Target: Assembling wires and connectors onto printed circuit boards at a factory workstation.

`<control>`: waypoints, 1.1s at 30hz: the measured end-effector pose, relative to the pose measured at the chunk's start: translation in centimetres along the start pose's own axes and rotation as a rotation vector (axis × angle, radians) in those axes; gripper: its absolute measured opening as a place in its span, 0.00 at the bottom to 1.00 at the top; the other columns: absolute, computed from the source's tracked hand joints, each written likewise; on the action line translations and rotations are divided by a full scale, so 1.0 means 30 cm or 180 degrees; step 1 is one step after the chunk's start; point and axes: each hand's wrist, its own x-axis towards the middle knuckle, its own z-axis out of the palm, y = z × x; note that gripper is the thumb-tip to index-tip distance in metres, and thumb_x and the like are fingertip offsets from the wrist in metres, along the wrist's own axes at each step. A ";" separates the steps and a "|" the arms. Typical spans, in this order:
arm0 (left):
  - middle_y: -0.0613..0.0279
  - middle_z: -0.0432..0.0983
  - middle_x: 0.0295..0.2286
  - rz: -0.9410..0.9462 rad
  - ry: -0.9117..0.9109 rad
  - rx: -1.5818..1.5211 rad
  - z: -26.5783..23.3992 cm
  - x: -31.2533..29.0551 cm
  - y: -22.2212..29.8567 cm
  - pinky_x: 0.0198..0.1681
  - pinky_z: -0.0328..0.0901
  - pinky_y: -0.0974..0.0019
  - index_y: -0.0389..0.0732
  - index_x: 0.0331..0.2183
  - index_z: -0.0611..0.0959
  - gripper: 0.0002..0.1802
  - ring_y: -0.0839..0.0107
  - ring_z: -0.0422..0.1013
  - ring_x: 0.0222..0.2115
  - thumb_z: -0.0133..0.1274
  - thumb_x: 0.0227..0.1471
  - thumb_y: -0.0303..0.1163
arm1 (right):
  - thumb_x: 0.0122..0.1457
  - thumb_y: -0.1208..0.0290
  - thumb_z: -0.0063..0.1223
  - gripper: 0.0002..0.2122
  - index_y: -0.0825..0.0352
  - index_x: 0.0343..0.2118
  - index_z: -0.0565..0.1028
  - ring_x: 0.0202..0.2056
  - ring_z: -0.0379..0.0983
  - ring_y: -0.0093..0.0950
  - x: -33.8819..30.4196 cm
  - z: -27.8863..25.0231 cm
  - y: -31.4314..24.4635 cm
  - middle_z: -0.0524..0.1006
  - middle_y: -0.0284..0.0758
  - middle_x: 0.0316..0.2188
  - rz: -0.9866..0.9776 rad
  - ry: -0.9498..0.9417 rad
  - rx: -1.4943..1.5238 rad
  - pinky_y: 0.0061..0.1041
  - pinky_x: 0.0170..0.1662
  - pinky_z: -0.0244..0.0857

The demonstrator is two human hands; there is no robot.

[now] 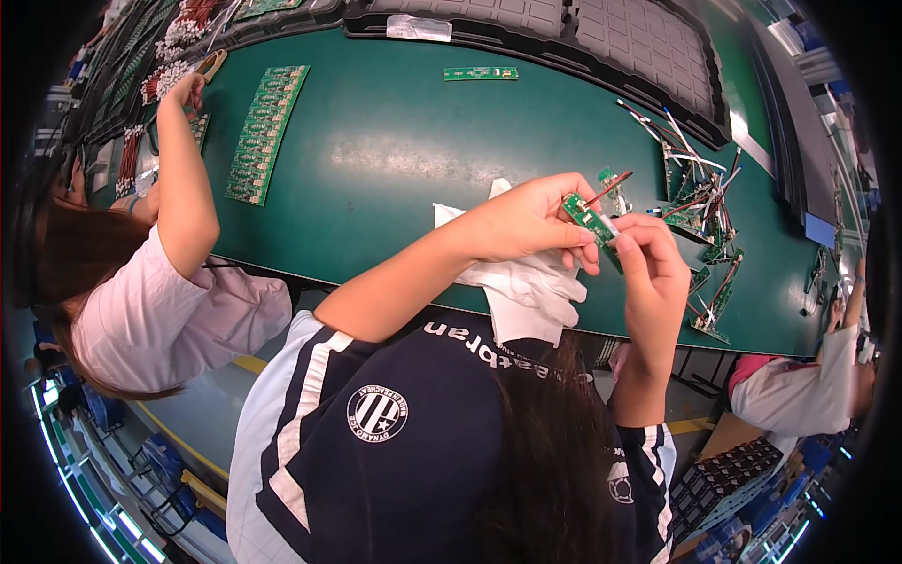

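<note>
One circuit board (590,220), green, narrow and strip-shaped, located above the bench (376,117), right of the middle, between your left grip (540,216) and your right grip (656,268).

Long axis: slanted, from a far left end to a near right end; it points roughly into your right grip.

Nearer hand: neither by much. Your left grip has the far left portion and your right grip the near right end, so the board bridges the two.

State, left: clamped on the board, thumb along its near left side, other fingers partly hidden.

State, right: thumb and forefinger pinched together on the near right end; the exact contact is covered by your fingertips.

Appearance: green face toward you, small pale parts on it, one whitish piece (609,226) close to your right fingertips. A dark red wire (611,187) slants off to the far right; whether it is fixed to this board you cannot tell from here.

Surroundings: one heap of loose boards (691,224) with wires, right of your right grip; one white cloth (521,293), glove-like, under your left forearm at the near edge; one single board (481,73), far; one panel of joined boards (263,141), left; one black tray (625,38), far right.
</note>
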 end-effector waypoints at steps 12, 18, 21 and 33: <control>0.51 0.75 0.24 -0.0407 -0.0431 -0.0377 0.014 -0.011 0.027 0.28 0.66 0.73 0.34 0.36 0.65 0.11 0.63 0.74 0.27 0.46 0.49 0.22 | 0.49 0.81 0.54 0.06 0.73 0.31 0.72 0.26 0.70 0.21 0.018 -0.052 0.073 0.74 0.35 0.26 -0.0902 0.1074 -0.0849 0.16 0.31 0.63; 0.51 0.75 0.23 -0.0429 -0.0476 -0.0541 0.008 -0.016 0.023 0.29 0.66 0.71 0.34 0.37 0.65 0.12 0.61 0.74 0.27 0.46 0.49 0.22 | 0.49 0.83 0.52 0.05 0.74 0.30 0.73 0.26 0.69 0.21 0.036 -0.063 0.051 0.74 0.37 0.27 -0.1180 0.1063 -0.1122 0.17 0.30 0.63; 0.51 0.75 0.23 -0.0467 -0.0489 -0.0624 0.008 -0.016 0.025 0.29 0.66 0.71 0.34 0.37 0.65 0.12 0.61 0.75 0.28 0.46 0.48 0.21 | 0.50 0.83 0.51 0.04 0.74 0.30 0.72 0.26 0.69 0.21 0.039 -0.070 0.038 0.73 0.37 0.28 -0.1037 0.1000 -0.0961 0.17 0.29 0.63; 0.52 0.74 0.26 -0.0164 -0.0176 -0.0109 0.009 -0.004 0.002 0.31 0.67 0.72 0.34 0.37 0.65 0.11 0.67 0.74 0.29 0.45 0.50 0.22 | 0.57 0.75 0.42 0.05 0.71 0.29 0.69 0.31 0.65 0.18 0.010 -0.048 0.016 0.69 0.35 0.36 -0.0029 -0.0227 0.0301 0.16 0.35 0.57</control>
